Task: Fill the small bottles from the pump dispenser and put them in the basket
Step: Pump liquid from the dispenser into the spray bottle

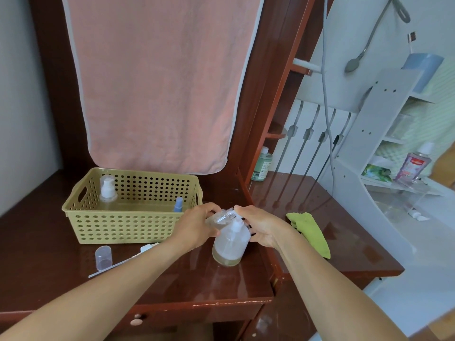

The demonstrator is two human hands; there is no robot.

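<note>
A clear pump dispenser (227,244) with a little yellowish liquid at its bottom stands on the dark wooden desk. My left hand (197,227) grips a small clear bottle (220,217), tilted with its threaded open neck at the white pump nozzle. My right hand (261,230) curls around the pump head and the dispenser's shoulder. The tan perforated basket (98,230) sits to the left and holds a small clear bottle with a white pump top (107,190) and a blue-capped small bottle (178,204).
A clear cap (103,257) and a thin flat strip (113,268) lie in front of the basket. A green cloth (310,232) lies to the right. A pink towel (157,82) hangs behind. A green bottle (261,166) stands at the back; white shelves hold bottles at right.
</note>
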